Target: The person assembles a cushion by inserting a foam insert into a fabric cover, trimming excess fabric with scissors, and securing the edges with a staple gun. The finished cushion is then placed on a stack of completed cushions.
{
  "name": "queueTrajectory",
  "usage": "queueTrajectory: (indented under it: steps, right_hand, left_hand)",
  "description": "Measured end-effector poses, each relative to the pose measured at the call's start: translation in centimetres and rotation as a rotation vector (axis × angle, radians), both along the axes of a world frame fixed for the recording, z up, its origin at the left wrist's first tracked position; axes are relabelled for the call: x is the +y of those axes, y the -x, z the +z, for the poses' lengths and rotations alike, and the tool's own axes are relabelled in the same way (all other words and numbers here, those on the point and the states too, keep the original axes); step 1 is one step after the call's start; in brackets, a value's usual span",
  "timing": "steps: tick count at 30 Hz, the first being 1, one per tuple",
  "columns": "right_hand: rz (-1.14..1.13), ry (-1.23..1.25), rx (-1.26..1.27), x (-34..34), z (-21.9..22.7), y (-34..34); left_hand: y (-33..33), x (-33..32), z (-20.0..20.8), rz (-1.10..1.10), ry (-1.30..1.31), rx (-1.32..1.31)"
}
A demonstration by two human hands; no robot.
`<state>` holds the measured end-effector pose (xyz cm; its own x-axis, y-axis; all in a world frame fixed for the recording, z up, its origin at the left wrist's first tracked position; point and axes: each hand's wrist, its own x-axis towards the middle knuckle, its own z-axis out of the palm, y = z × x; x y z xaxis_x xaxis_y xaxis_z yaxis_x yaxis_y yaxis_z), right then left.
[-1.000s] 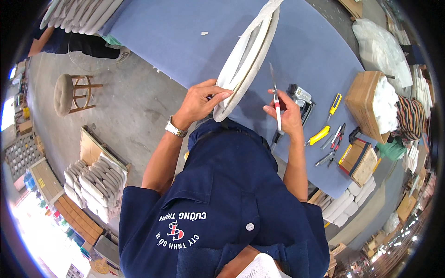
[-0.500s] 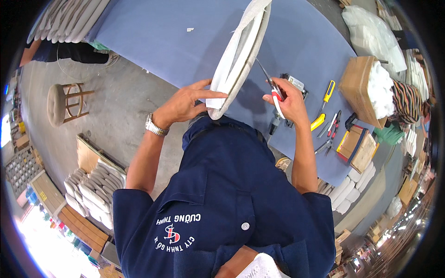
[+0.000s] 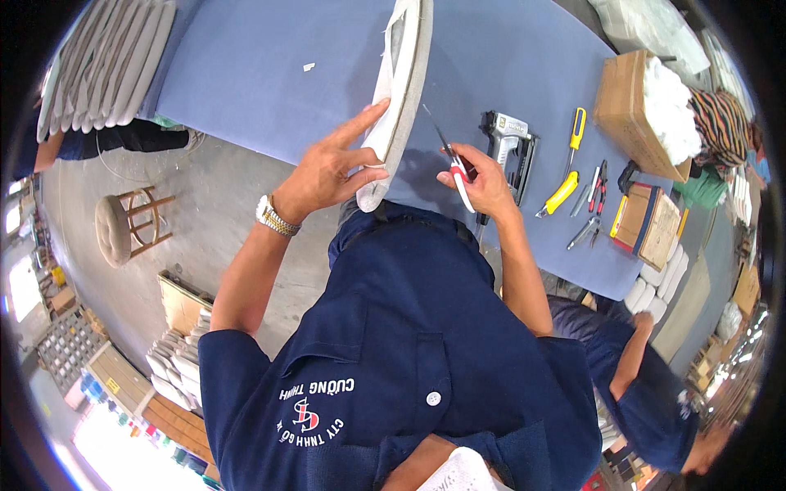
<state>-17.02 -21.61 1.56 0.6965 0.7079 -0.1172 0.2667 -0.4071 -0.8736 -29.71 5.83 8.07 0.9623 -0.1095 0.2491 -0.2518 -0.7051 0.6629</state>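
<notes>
A padded seat cushion (image 3: 412, 94) covered in light grey fabric stands on edge at the table's front edge, its white underside facing left. My left hand (image 3: 332, 172) grips its near end, with the index finger stretched along the white underside and the thumb by the rim. In my right hand (image 3: 485, 182) are scissors (image 3: 459, 173) with red and white handles and dark blades. Their blades point up and away, just right of the cushion and apart from it. Part of the cushion's far end runs out of view.
On the blue table (image 3: 270, 74), right of me, lie a staple gun (image 3: 512, 135), a yellow screwdriver (image 3: 578, 131), a yellow cutter (image 3: 559, 195) and pliers (image 3: 600, 186). Beyond are a cardboard box (image 3: 630, 110) with white stuffing and stacked cushions (image 3: 106, 65). A co-worker (image 3: 639, 376) bends at right.
The cushion has swung left and turned more upright. My left index finger has stretched out along it. My right hand with the scissors has drawn left. A co-worker has come into view at right.
</notes>
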Motion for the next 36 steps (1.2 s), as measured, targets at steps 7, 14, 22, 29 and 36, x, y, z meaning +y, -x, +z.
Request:
queueTrajectory:
  steps: [7,14,22,29,36]
  right_hand:
    - [0.109,0.128,-0.08,-1.8,3.0,-1.8]
    - [0.417,0.199,-0.367,-1.6,7.4,-5.0]
    - [0.804,0.426,-0.514,2.8,12.4,-6.5]
    - [0.957,0.508,-0.536,6.6,13.7,-6.9]
    - [1.022,0.49,-0.667,8.2,14.6,-7.6]
  left_hand:
    - [0.2,-1.2,-0.8,0.086,0.257,0.237]
    - [1.2,-1.6,-2.5,0.212,0.59,0.322]
    - [1.5,-1.3,-3.3,0.209,0.827,0.354]
    - [1.6,-0.6,-3.3,0.13,0.809,0.428]
    - [1.5,-0.4,-2.1,0.053,0.878,0.473]
